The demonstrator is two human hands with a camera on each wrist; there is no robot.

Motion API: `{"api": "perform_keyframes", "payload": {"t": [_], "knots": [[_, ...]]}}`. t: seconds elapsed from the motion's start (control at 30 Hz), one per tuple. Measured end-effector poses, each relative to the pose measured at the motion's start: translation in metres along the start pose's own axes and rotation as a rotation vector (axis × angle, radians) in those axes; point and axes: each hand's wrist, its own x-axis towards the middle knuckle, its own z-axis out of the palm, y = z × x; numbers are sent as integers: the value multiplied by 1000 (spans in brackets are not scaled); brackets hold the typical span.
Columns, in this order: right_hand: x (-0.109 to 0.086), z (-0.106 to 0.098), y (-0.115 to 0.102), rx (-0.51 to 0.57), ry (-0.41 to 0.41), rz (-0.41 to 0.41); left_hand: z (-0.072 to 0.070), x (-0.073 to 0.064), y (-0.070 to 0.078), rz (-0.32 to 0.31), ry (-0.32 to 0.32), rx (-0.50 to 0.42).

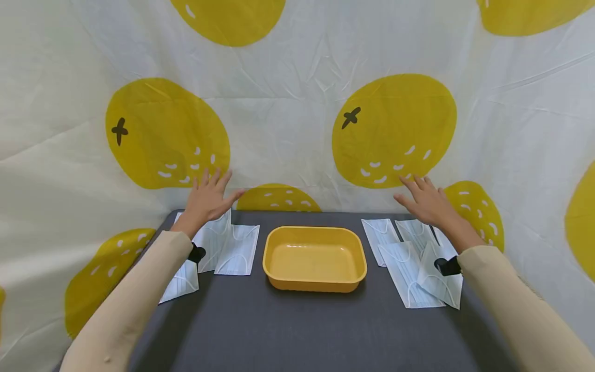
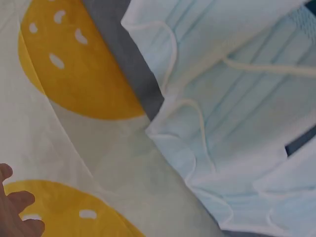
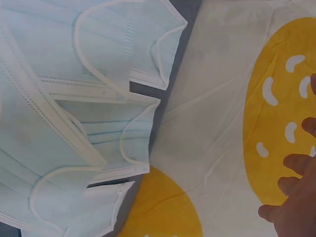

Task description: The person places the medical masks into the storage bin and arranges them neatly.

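Observation:
My left hand (image 1: 208,199) is raised over the far left of the table, fingers spread, holding nothing. Beneath it lie several pale blue face masks (image 1: 237,250) with white ear loops, partly hidden by my forearm. On the other side my right hand (image 1: 425,201) hovers with fingers spread and nothing in it, above another overlapping group of face masks (image 1: 409,274). Between the two groups stands a yellow plastic tray (image 1: 314,285) with nothing inside. Both wrist views show masks (image 2: 237,98) (image 3: 54,128) close up, with only some fingertips at the edge.
A dark grey table (image 1: 297,330) carries the masks and tray. Behind it hangs a white curtain (image 1: 283,134) printed with large yellow fruit shapes, close to the table's far edge. A black strap with a small device (image 1: 448,266) sits on my right wrist.

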Motion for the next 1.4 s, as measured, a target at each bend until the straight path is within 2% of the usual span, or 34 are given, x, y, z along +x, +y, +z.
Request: {"api": "perform_keyframes", "payload": {"t": [0.23, 0.37, 0.5, 0.7, 0.9, 1.1, 1.27, 1.4], "knots": [[-15, 8, 2, 12, -3, -14, 19, -12, 10, 15, 51, -66], [-24, 12, 3, 19, 4, -28, 30, -24, 23, 25, 50, -122], [-38, 16, 8, 54, 20, -43, 40, -36, 39, 42, 54, -219], [-59, 30, 27, 123, 45, 9, 58, -52, 62, 71, 40, -349], [-73, 44, 50, 192, 72, 83, 74, -68, 79, 71, 2, -484], [-82, 54, 88, 183, 49, 183, 87, -76, 98, 61, -41, -753], [-94, 58, 114, 201, 25, 297, 95, -80, 109, -11, -71, -997], [-99, 61, 131, 212, 29, 359, 100, -80, 114, -52, -87, -1122]]}}
